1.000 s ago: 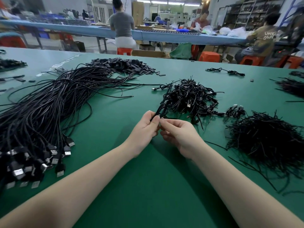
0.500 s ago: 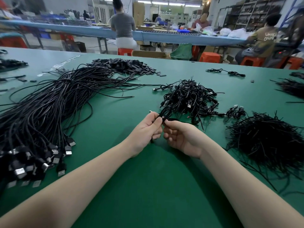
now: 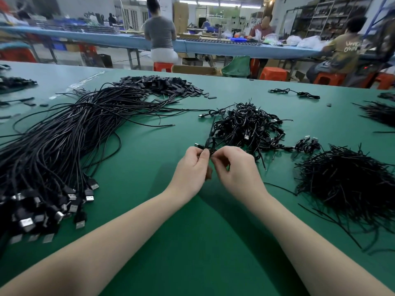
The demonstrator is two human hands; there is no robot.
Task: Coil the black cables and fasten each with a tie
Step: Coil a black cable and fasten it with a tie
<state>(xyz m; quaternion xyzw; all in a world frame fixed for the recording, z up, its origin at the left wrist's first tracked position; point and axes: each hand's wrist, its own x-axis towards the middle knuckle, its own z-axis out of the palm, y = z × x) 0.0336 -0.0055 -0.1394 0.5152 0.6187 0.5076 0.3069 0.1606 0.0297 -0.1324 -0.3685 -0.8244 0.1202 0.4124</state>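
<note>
Over the middle of the green table (image 3: 192, 242) my left hand (image 3: 192, 167) and my right hand (image 3: 235, 167) meet fingertip to fingertip. Between them they pinch a small coiled black cable (image 3: 210, 144) whose loops and a USB plug stick up just above my fingers. The tie itself is too thin to make out at the pinch. A big sheaf of loose black USB cables (image 3: 53, 150) lies on the left. Behind my hands sits a heap of coiled, tied cables (image 3: 248, 129). On the right lies a pile of black twist ties (image 3: 346, 184).
A mound of small black flat pieces (image 3: 158, 85) lies at the back of the table, with one stray coiled cable (image 3: 295, 93) far right. More black bundles sit at the left and right table edges. People on orange stools work at a blue bench beyond.
My right hand has turned over, from palm up to knuckles up, and closed in on the coil. The coil stays pinched between both hands in about the same spot.
</note>
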